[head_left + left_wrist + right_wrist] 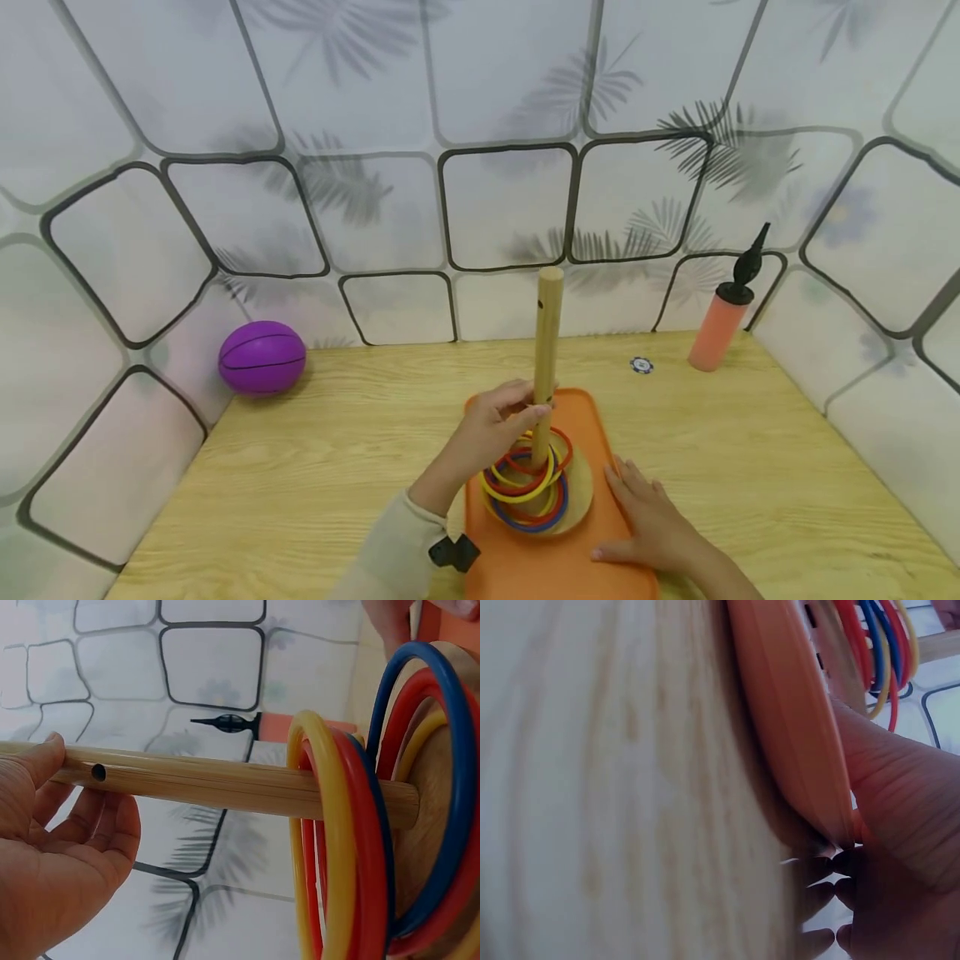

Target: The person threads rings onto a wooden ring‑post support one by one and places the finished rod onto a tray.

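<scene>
My left hand (483, 435) holds a tall round wooden post (550, 333) between thumb and fingers, partway up its length. In the left wrist view the thumb lies on one side of the post and the curled fingers on the other, near a dark hole. Yellow, red and blue rings (339, 825) hang around the post's lower part, and others lie on its round wooden base (582, 507). An orange tray (555, 571) lies under the base. My right hand (660, 521) rests at the tray's right edge, fingers extended, thumb over the tray.
A purple ball (262, 358) sits at the back left of the wooden table (330, 467). At the back right stands a pink hand pump (718, 329) with a black top, and a poker chip (641, 365) lies nearby. Patterned walls (510, 208) close in the back and sides.
</scene>
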Tool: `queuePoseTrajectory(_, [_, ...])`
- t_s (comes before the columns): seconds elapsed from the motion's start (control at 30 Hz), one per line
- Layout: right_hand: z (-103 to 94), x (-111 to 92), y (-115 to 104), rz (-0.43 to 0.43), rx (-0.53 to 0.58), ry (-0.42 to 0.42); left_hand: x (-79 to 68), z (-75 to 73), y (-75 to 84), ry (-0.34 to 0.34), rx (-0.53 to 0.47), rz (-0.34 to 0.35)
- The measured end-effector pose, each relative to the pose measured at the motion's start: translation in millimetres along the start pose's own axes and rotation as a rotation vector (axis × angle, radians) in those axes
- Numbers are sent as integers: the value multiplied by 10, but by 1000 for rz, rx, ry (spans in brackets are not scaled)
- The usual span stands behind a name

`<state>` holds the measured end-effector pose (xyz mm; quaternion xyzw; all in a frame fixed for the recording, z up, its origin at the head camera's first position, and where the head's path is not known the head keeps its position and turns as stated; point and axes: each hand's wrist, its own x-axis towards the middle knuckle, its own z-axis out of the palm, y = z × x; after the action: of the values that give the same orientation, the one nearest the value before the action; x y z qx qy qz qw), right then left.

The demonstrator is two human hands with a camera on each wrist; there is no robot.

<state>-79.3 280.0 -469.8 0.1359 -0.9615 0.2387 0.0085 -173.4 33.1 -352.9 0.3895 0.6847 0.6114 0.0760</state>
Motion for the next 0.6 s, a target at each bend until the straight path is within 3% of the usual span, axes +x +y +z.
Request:
queuePoseTrajectory(0.3, [-28,-6,-54,19,24,-37,-71,32,-190,3,32,-34])
queuePoseTrajectory(0.6, [-57,-21,-43,8,20,-25,-73,48,-198,-4,27,-46])
